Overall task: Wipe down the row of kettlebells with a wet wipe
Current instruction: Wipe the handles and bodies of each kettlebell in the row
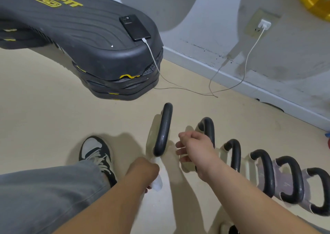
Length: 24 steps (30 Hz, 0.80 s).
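A row of several kettlebells with black handles runs across the floor from the centre to the right edge. The first kettlebell [163,130], pale cream, stands at the left end. My left hand [142,171] holds a white wet wipe [158,182] against the near base of its handle. My right hand [194,148] grips the second kettlebell [208,128] at its handle, fingers curled. Farther right stand a third cream kettlebell [234,153] and pale purple kettlebells [289,178].
A stack of black aerobic steps [85,43] looms at the upper left, with a phone [134,27] charging on top. Its white cable trails over the floor to a wall charger [264,24]. My left shoe [97,153] and grey trouser leg are at the lower left.
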Tool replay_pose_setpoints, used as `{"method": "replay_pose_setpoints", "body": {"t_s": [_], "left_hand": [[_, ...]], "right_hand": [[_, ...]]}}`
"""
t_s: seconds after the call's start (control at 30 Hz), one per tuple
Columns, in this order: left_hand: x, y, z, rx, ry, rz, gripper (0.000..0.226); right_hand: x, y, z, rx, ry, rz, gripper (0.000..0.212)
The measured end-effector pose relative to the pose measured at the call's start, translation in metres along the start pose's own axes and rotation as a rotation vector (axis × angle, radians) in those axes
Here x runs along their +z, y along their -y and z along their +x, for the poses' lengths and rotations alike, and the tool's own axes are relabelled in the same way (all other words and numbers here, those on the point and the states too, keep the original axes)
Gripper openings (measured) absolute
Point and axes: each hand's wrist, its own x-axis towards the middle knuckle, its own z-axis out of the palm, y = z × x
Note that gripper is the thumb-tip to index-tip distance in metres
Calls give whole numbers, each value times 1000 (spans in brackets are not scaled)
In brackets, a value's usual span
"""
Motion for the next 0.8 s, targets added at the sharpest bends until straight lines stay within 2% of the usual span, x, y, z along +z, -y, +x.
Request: {"method": "replay_pose_setpoints", "body": {"t_s": [0.17,0.27,0.4,0.5,0.57,0.67,0.8], "left_hand": [[-25,-4,11,351,-268,-6,35],[-25,-17,20,516,-219,-32,34],[-10,-19,26,463,-103,-270,32],[-5,-23,16,423,-278,-227,25],[-2,-29,14,422,-310,-291,22],[-1,-40,7,400,-222,-407,24],[-11,-74,-6,297,-14,-583,19]], "right_hand": [[18,-13,9,62,37,6,16],[29,-19,18,58,63,-35,23],[41,-20,30,69,120,-25,32],[51,-27,29,95,80,5,31],[57,-35,27,96,53,65,29],[56,-41,23,80,-18,147,27],[44,-39,17,86,-110,221,22]]}}
